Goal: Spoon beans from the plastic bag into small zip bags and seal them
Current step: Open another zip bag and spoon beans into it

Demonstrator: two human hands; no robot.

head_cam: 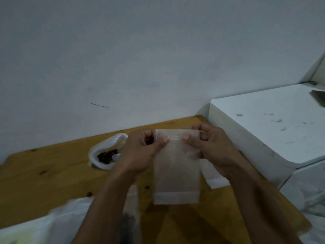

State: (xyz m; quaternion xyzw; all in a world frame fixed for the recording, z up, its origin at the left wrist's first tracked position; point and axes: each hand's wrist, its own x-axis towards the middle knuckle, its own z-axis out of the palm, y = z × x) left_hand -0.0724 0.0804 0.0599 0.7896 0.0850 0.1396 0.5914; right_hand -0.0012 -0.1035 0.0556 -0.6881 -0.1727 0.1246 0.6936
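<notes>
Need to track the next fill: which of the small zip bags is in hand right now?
The zip bag held up between both hands, pinched at its top strip. The other one lies flat on the table, right of it.

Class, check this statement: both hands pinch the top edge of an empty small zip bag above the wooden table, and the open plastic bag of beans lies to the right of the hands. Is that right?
Not quite. The head view shows the plastic bag of beans to the left of the hands, not the right. The rest stands: the left hand and right hand pinch the top edge of the empty small zip bag above the wooden table.

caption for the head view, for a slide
Both hands pinch the top of an empty zip bag above the table.
</notes>
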